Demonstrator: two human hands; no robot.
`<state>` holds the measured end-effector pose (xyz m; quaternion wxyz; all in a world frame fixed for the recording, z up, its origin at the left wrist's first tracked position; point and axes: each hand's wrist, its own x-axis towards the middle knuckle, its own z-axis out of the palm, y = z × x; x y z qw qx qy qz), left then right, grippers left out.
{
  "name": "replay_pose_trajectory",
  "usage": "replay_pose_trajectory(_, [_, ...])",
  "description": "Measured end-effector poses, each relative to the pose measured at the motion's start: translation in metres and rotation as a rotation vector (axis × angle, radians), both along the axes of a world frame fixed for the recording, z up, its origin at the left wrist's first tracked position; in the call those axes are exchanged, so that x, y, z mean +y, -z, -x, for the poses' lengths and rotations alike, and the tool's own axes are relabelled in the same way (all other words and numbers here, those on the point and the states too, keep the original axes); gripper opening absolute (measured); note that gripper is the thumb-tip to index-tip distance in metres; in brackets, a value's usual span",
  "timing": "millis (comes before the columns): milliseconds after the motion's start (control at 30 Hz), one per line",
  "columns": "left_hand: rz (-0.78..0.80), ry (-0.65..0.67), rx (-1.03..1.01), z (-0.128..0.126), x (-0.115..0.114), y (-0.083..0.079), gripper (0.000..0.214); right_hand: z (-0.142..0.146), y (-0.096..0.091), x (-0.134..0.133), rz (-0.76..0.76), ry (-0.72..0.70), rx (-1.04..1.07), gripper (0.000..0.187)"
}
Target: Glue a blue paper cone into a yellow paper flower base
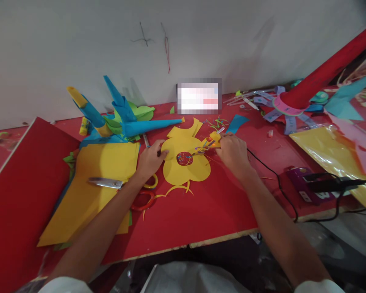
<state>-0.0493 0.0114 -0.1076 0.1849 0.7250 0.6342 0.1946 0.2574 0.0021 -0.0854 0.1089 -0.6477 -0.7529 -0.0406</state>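
A yellow paper flower (201, 173) with a round hole in its middle lies on the red table. At its left petal, my left hand (151, 160) pinches the edge; something small and dark shows by the fingers. My right hand (233, 150) grips a yellow glue gun (212, 141), its nozzle pointing left over the petals near the hole. Fine strings hang about the nozzle. Under my left forearm, scissors (106, 182) with red and yellow handles rest partly on yellow paper sheets (110, 158). Thin yellow offcuts (177, 188) curl below the flower.
Blue paper cones (125, 112) with green leaves stand back left, beside a glue stick (84, 126). A screen (198, 97) leans on the wall. To the right are a purple power strip (311, 187) with black cords and a red paper tube (329, 69). A red board (30, 175) stands left.
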Motion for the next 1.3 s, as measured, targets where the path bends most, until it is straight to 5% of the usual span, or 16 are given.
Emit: replay_pose_trajectory(1300, [-0.011, 0.019, -0.033, 0.002, 0.000, 0.001, 0.042, -0.009, -0.005, 0.001, 0.028, -0.063, -0.017, 0.018])
